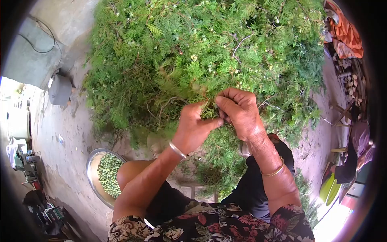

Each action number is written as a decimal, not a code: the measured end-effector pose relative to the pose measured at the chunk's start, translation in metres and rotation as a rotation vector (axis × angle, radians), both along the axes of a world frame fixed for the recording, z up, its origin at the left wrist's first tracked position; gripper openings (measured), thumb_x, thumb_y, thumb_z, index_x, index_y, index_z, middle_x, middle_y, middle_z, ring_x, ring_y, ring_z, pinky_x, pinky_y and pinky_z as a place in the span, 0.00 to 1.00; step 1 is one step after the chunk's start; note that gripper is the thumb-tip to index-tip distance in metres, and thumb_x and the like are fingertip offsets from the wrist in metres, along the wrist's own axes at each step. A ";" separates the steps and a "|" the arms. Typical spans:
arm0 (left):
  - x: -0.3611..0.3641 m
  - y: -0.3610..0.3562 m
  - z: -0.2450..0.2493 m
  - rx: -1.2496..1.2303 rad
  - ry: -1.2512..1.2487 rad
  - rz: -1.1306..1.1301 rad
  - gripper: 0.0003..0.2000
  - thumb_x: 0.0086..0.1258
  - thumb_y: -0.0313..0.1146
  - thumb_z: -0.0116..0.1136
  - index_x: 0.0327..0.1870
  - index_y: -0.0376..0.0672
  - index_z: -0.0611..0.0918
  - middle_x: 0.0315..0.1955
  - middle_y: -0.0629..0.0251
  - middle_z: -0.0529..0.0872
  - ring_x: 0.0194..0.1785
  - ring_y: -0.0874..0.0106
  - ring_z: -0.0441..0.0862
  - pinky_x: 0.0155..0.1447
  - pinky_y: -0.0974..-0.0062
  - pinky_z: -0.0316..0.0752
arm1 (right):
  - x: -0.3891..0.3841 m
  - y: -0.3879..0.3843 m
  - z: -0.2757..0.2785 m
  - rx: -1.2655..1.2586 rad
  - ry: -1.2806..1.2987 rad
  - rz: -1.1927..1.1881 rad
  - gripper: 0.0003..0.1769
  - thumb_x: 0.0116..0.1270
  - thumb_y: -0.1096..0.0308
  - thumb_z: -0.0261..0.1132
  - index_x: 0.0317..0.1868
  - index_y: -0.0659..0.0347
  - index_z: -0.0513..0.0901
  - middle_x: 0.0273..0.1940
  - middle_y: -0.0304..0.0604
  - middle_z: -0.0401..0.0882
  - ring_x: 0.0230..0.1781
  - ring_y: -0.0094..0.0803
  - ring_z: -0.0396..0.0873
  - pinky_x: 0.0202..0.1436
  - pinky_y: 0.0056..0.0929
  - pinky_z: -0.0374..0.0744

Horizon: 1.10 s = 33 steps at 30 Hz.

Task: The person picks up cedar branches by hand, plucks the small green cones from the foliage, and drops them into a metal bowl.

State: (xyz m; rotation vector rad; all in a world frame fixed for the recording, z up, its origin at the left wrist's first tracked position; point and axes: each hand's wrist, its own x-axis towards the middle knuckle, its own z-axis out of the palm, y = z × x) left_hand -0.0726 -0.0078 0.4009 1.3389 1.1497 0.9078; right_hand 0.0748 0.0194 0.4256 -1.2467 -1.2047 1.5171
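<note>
A large heap of green branches with small pale cones fills the upper middle. At its near edge, my left hand has its thumb stretched toward my right hand and its fingers around a green sprig. My right hand is closed beside it, thumb and fingers pinched at the same sprig. The fingertips of both hands nearly meet, and what lies between them is partly hidden. Left of my knee, a metal basin holds many small green cones.
A grey container stands on the floor at the left. Tools and machine parts lie at the lower left. Orange cloth, cut wood and a green-yellow object are along the right side.
</note>
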 end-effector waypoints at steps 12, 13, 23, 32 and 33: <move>0.010 -0.001 -0.002 0.005 -0.451 0.241 0.08 0.62 0.19 0.59 0.42 0.31 0.81 0.34 0.65 0.85 0.39 0.77 0.81 0.45 0.79 0.77 | 0.005 -0.001 0.005 -0.221 0.300 -0.011 0.11 0.69 0.67 0.57 0.36 0.67 0.81 0.20 0.33 0.74 0.17 0.15 0.66 0.18 0.15 0.63; 0.008 0.001 -0.002 -0.001 -0.396 0.230 0.06 0.62 0.21 0.59 0.39 0.31 0.81 0.33 0.66 0.84 0.37 0.79 0.80 0.43 0.80 0.75 | 0.005 -0.001 0.006 -0.224 0.330 -0.027 0.10 0.68 0.68 0.58 0.36 0.67 0.81 0.20 0.33 0.74 0.17 0.14 0.65 0.18 0.14 0.62; -0.007 0.004 0.010 0.082 0.123 0.139 0.03 0.62 0.23 0.58 0.33 0.32 0.80 0.23 0.71 0.80 0.27 0.84 0.73 0.33 0.83 0.70 | 0.006 0.001 0.002 0.297 -0.189 -0.127 0.10 0.56 0.69 0.71 0.30 0.68 0.83 0.21 0.35 0.78 0.23 0.16 0.71 0.25 0.19 0.72; 0.000 0.001 0.003 0.417 0.153 0.106 0.05 0.60 0.20 0.60 0.37 0.33 0.81 0.25 0.67 0.83 0.30 0.81 0.77 0.36 0.81 0.73 | 0.011 0.001 0.001 0.262 -0.411 0.071 0.13 0.52 0.66 0.74 0.27 0.67 0.81 0.19 0.37 0.75 0.21 0.20 0.69 0.25 0.25 0.71; -0.002 0.002 0.005 0.424 0.188 0.094 0.05 0.60 0.20 0.61 0.36 0.33 0.81 0.25 0.67 0.83 0.29 0.81 0.77 0.35 0.81 0.73 | 0.011 0.001 0.001 0.304 -0.393 0.116 0.12 0.53 0.67 0.73 0.28 0.67 0.81 0.19 0.36 0.74 0.21 0.20 0.69 0.25 0.25 0.71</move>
